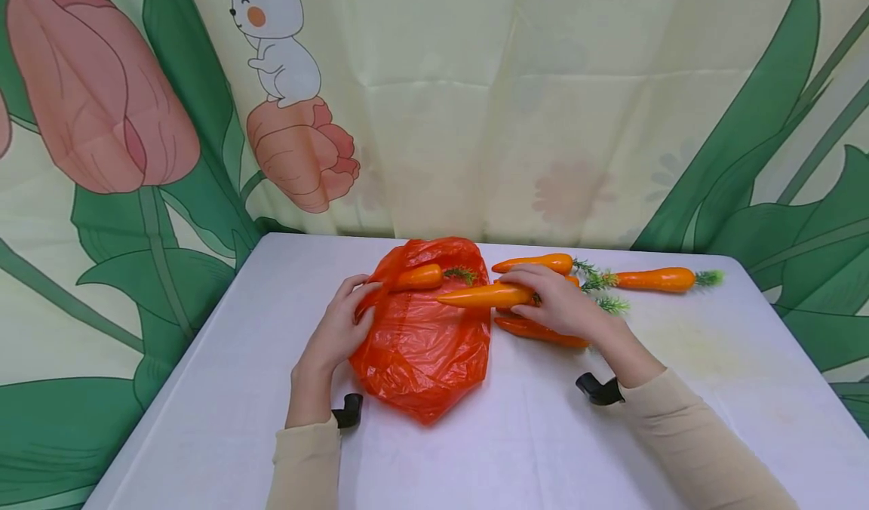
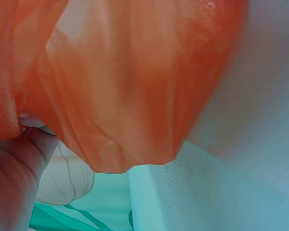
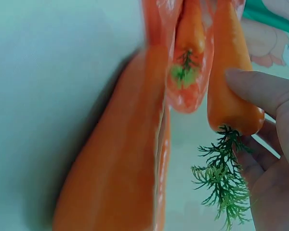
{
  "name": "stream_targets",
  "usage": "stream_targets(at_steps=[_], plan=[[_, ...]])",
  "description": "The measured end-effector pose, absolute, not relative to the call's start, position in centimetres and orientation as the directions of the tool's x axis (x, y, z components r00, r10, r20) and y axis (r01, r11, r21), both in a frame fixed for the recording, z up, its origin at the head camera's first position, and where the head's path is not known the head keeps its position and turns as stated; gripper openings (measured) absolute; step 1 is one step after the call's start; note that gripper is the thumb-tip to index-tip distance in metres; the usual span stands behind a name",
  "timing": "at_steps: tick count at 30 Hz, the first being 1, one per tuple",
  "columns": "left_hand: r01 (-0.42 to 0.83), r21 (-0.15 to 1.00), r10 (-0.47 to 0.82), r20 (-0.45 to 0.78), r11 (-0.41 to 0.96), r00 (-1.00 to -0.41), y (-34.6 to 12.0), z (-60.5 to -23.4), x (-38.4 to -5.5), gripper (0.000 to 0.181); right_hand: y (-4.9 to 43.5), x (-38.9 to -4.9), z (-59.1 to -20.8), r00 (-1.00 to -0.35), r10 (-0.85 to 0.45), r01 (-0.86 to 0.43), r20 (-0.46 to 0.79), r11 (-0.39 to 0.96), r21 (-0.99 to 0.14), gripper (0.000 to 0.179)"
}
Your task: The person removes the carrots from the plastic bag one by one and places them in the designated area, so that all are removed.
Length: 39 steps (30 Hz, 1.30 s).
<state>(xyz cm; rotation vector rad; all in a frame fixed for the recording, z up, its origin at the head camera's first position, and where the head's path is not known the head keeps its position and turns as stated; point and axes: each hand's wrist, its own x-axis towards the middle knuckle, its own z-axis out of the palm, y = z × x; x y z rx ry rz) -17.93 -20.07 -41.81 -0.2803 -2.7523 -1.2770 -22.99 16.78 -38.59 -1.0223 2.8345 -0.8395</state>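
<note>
An orange-red plastic bag [image 1: 424, 351] lies on the table with its mouth spread. My left hand [image 1: 339, 329] grips the bag's left edge, fingers partly hidden by the film; the left wrist view shows the bag [image 2: 120, 96] stretched beside that hand [image 2: 14, 173]. Inside the opening rests one carrot [image 1: 419, 278], its green top toward the right. A second carrot [image 1: 485, 296] is pinched by my right hand [image 1: 566, 302], its tip over the bag's right side. In the right wrist view, thumb and fingers hold this carrot [image 3: 231, 91] near its leafy end.
Beneath and behind my right hand lie more carrots, among them one at the back [image 1: 536, 263] and one in front [image 1: 543, 332]. Another carrot [image 1: 655, 280] lies farther right. The white table [image 1: 529, 434] ends at a printed curtain [image 1: 448, 140].
</note>
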Motion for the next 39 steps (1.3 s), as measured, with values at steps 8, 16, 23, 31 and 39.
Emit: stream_targets(at_steps=[8,16,23,31,39], plan=[[0.206,0.745,0.13,0.159,0.635,-0.979,-20.1,-41.7,-17.9,0.039,19.4,-22.4,-38.0,-0.809,-0.57,-0.565,0.145,0.686,-0.458,0.047],[0.199,0.748,0.131,0.15,0.633,-0.98,-20.0,-41.7,-17.9,0.04,22.3,-21.9,-37.2,-0.842,-0.53,-0.515,0.106,0.728,-0.452,0.048],[0.218,0.739,0.142,0.165,0.637,-0.976,-19.9,-41.8,-18.0,0.04,24.4,-21.4,-36.6,-0.853,-0.511,-0.498,0.107,0.735,-0.46,0.048],[0.215,0.744,0.139,0.164,0.633,-0.977,-20.0,-41.7,-17.9,0.039,27.1,-21.5,-36.8,-0.847,-0.502,-0.522,0.174,0.728,-0.444,0.048],[0.21,0.746,0.135,0.161,0.633,-0.978,-20.0,-41.6,-17.8,0.04,30.1,-21.6,-37.3,-0.855,-0.474,-0.518,0.211,0.76,-0.392,0.046]])
